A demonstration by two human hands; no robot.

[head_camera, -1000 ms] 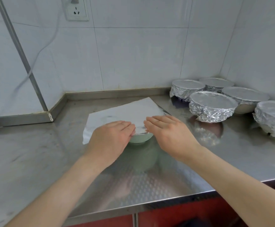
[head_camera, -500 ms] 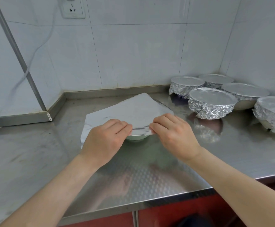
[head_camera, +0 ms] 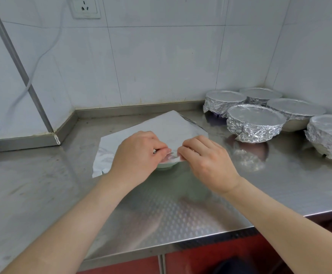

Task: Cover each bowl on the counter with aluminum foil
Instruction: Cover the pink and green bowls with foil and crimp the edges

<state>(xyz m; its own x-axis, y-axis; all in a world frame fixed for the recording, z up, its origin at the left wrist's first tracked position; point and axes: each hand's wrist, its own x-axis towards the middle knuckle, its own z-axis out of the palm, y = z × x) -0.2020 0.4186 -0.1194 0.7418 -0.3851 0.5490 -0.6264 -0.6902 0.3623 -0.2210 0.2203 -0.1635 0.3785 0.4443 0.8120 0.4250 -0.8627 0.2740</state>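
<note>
A flat sheet of aluminum foil (head_camera: pixel 161 127) lies over a pale green bowl (head_camera: pixel 166 166) in the middle of the steel counter (head_camera: pixel 32 184). Only the bowl's near rim shows under the foil's front edge. My left hand (head_camera: pixel 137 155) and my right hand (head_camera: pixel 206 161) sit side by side at that near edge, fingertips pinching the foil and bending it down over the rim. The foil's far corner sticks up, and the left side hangs onto the counter.
Several bowls wrapped in crinkled foil (head_camera: pixel 254 122) cluster at the back right corner, one (head_camera: pixel 331 135) near the right edge. Tiled walls close the back and both sides. A wall socket (head_camera: pixel 85 6) with a white cable (head_camera: pixel 42 56) is up left. The counter's front edge (head_camera: pixel 181 244) runs below my forearms.
My fingers went from flat on the foil to curled and pinching its near edge, which now bends down over the bowl's rim. The foil's far corner has lifted a little.
</note>
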